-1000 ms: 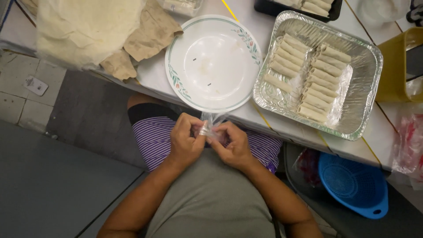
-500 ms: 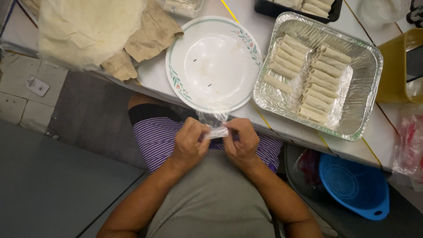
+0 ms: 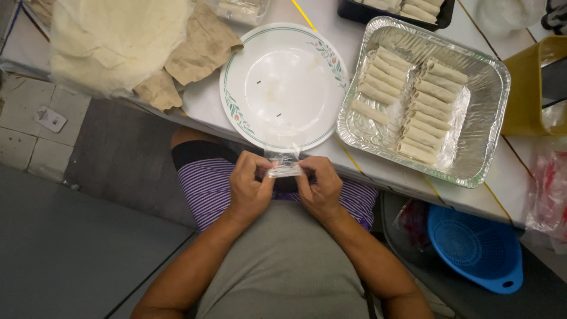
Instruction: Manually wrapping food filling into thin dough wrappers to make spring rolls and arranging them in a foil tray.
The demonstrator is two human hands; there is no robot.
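Nearest the body, over the lap and just short of the table's near edge, the left hand (image 3: 248,189) and the right hand (image 3: 319,188) are both curled almost closed, pinching between thumbs and fingertips a small clear crinkled piece of plastic film (image 3: 283,166). The film is stretched between the two hands, its upper part rising toward the plate. Thin and slippery as it looks, it could tear if the hands pull apart unevenly, or slip from the fingertips and drop to the grey floor (image 3: 53,260), since nothing lies under it but the lap.

Just beyond, at the white table's (image 3: 204,100) near edge, stands a round white china plate with a green rim and flower pattern (image 3: 283,85); it holds only a few dark specks and overhangs the edge slightly, so a knock from a rising hand might tip it.

To its right sits a rectangular foil tray (image 3: 490,127) with two rows of pale rolled wrappers. At the far edge, a black tray (image 3: 354,10) holds more rolls.
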